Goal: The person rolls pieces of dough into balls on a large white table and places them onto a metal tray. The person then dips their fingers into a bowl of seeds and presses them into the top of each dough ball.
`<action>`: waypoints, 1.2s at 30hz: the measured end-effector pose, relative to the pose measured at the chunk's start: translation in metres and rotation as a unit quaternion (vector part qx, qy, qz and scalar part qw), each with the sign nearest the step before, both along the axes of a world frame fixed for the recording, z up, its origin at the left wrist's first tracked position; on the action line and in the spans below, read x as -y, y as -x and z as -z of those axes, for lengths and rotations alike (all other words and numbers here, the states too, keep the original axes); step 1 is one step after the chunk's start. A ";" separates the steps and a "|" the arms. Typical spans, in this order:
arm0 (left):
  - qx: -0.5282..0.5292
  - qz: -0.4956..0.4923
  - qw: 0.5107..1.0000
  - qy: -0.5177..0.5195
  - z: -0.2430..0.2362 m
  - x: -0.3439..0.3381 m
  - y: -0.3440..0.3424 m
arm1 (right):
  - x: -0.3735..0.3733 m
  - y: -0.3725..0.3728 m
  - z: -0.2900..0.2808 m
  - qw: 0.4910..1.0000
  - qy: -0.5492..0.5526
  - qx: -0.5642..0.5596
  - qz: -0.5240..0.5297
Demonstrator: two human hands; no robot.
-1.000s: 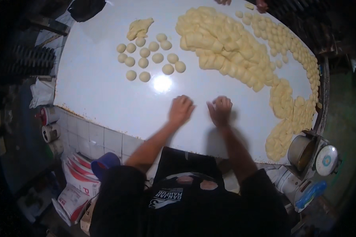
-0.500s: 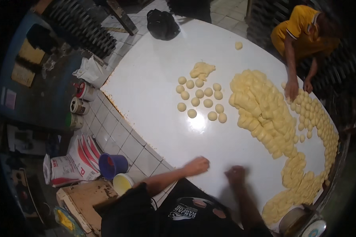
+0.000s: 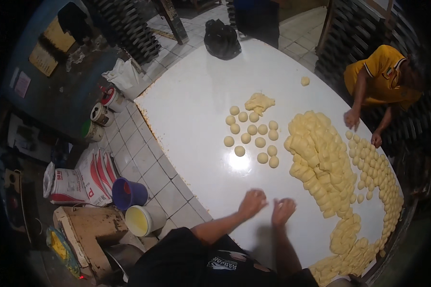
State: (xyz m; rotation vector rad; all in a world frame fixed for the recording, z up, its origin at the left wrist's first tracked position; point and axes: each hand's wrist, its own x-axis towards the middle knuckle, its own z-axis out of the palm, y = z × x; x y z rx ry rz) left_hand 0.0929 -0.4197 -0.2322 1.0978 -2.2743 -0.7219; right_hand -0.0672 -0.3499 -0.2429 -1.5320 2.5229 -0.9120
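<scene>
At the tips, our left fingers [image 3: 260, 194] are bent and slightly blurred; we cannot tell how far they are open or whether they have hold of anything. The same goes for our right fingers [image 3: 288, 204], partly curled, with their inner side hidden from us. Our left hand [image 3: 252, 204] and our right hand [image 3: 282, 213] are near each other, apart, over the near part of the white table [image 3: 196, 110].

Beyond them we see the round dough balls [image 3: 252, 129], loosely spaced, with an uneven dough lump [image 3: 259, 102] just behind. To the right of the balls is the big heap of dough pieces [image 3: 321, 155]; flatter dough [image 3: 345, 234] lies nearer us, and small dough pieces [image 3: 371, 165] line the right side. There a co-worker in a yellow shirt [image 3: 380, 69] reaches over the edge.

At the far end is a black bag [image 3: 222, 40]. Down on our left stand a purple bucket [image 3: 129, 193] and a white bucket [image 3: 153, 220], near some sacks [image 3: 72, 184].
</scene>
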 end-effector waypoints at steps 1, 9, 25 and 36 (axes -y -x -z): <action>0.006 0.090 0.995 -0.042 0.028 -0.023 -0.014 | -0.027 -0.001 0.016 0.992 0.015 -0.050 -0.114; 0.017 0.025 1.000 0.006 0.003 0.019 -0.009 | -0.005 0.020 -0.002 0.998 0.001 0.032 -0.050; 0.017 0.223 0.974 0.019 0.000 0.037 -0.102 | -0.049 0.033 -0.038 0.982 -0.138 0.118 -0.045; -0.088 0.264 0.960 -0.019 -0.008 0.070 -0.122 | 0.188 -0.094 -0.061 0.997 -0.010 0.028 -0.072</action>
